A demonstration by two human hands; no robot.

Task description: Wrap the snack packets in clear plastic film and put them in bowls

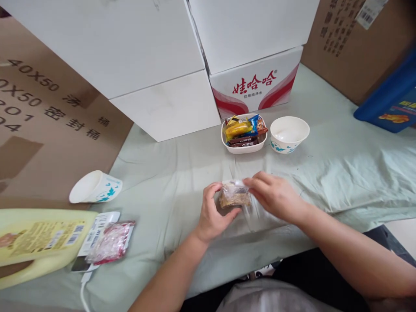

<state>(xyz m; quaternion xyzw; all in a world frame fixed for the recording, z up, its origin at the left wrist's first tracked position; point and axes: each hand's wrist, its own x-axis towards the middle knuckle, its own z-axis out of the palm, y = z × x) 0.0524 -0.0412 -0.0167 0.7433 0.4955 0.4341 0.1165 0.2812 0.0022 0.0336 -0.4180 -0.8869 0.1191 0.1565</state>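
Observation:
A small brownish block wrapped in clear plastic film (234,197) is held above the green cloth, near its front edge. My left hand (212,214) curls around its left side, with the thumb along the bottom and the fingers at the upper left. At the block's upper right corner, the closed fingertips of my right hand (276,195) pinch the clear film. What lies inside the wrapping is too unclear to name. Beyond both hands sits a white bowl (246,150) filled with packaged snacks (242,130), yellow, blue and dark brown.
A paper bowl (286,146) stands right of the snack bowl; another paper bowl (108,186) lies tipped at left. A yellow jug (39,238), a red plastic-wrapped packet (113,242) and a white cable (83,288) lie at lower left. White boxes (169,104) and cardboard cartons (48,108) line the back.

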